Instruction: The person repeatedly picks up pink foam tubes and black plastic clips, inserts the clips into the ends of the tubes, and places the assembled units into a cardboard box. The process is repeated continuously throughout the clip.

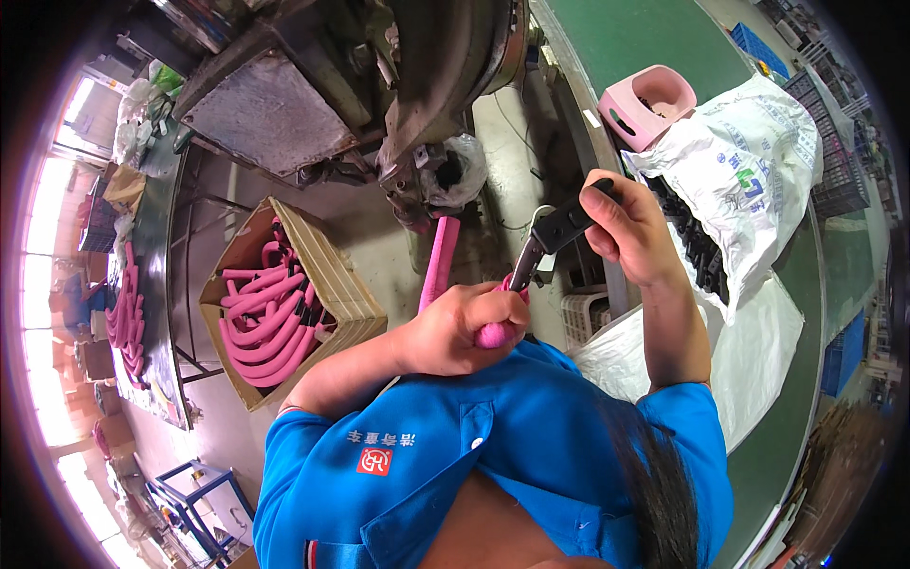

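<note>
Foam tube (439,261) is gripped low by the left hand (464,327) — steadied for the pliers (555,232). These are clenched in the right hand (626,228), tips at the tube's end.

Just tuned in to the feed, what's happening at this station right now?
A person in a blue work shirt grips a pink foam-covered tube in the left hand and holds a black-handled plier-like tool in the right hand, its metal tip at the tube end by the left fist. To the left, a cardboard box holds more curved pink tubes. To the right, a white sack of dark parts lies by a pink plastic basket on a green conveyor belt.
</note>
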The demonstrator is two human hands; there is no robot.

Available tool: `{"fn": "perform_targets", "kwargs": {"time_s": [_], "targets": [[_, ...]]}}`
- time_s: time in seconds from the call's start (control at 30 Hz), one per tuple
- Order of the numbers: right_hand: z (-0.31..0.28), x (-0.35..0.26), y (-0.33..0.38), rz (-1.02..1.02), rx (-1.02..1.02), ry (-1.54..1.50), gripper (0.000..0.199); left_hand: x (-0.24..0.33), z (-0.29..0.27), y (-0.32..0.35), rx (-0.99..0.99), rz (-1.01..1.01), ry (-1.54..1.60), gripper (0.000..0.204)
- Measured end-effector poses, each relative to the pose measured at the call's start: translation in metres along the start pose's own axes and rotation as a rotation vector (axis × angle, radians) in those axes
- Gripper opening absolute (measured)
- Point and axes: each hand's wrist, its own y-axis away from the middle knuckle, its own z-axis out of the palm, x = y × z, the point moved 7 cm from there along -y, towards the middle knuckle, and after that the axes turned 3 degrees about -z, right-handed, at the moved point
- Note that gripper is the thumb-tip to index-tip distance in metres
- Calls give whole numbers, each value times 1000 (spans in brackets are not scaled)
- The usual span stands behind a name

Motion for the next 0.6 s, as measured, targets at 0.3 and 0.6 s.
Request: {"fn": "perform_targets", "kwargs": {"time_s": [0.3, 0.6], "targets": [[27, -10, -7, 81, -79, 305, 39, -5, 13, 0, 11, -5, 53, 18], [42, 49, -43, 284, 24, 179, 43, -47, -9, 25, 113, -130, 106, 20]]}}
